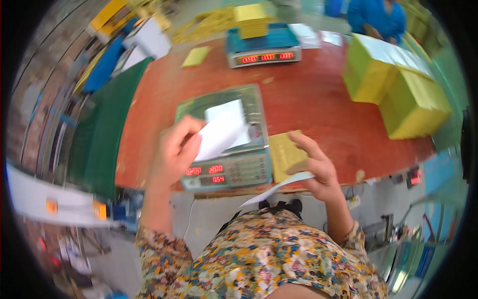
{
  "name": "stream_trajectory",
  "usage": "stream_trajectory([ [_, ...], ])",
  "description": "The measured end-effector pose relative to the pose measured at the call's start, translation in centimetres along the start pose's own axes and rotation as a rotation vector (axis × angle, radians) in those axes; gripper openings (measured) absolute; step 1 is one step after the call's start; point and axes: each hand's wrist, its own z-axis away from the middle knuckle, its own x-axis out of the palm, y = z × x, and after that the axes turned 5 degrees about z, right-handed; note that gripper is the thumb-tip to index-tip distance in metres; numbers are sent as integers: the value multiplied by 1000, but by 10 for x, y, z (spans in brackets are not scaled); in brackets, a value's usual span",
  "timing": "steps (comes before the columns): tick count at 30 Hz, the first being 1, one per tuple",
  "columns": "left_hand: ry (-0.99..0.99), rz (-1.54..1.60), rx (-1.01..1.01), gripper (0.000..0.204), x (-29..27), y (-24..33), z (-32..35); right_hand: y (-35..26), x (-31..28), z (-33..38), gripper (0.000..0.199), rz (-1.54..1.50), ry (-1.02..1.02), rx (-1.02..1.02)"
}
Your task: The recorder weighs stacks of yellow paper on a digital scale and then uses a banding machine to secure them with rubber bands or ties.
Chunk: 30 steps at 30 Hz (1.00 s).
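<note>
My left hand (180, 146) is closed on a white paper sheet (219, 134), pinched at its left edge above the near weighing scale (224, 167). Beneath that sheet, another white sheet (226, 107) lies on the scale's pan. Between the fingers of my right hand (317, 167) is a second piece of white paper (279, 188), tilted down toward the table's front edge. Right beside the scale lies a yellow stack of paper (285, 154), just under my right fingers. Motion blurs both hands a little.
A second scale (266, 56) with a yellow paper stack (251, 22) stands at the back of the red table (308, 94). Tall yellow stacks (416, 104) rise at the right. A yellow piece (196, 57) lies far left. Behind, a person in blue (383, 20) is partly visible.
</note>
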Motion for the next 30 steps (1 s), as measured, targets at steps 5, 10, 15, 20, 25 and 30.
stream_trajectory([
  [5, -279, 68, 212, 6, 27, 15, -20, -17, 4, -20, 16, 45, -89, -127],
  [10, -96, 181, 159, 5, 95, -13, -66, -13, -13, 35, 14, 185, 219, 246],
  [15, -192, 1066, -329, 26, 202, -17, -79, -20, -61, 67, 10, 317, 456, 347],
  [20, -274, 1272, -555, 23, 296, -19, -81, -13, -116, 90, 9, 356, 439, 432],
  [25, -307, 1209, -467, 27, 354, 60, -168, 7, -202, 120, 14, 336, 564, 369],
  [30, -179, 1072, -250, 27, 433, 140, -277, 31, -283, 135, 11, 2, 740, 473],
])
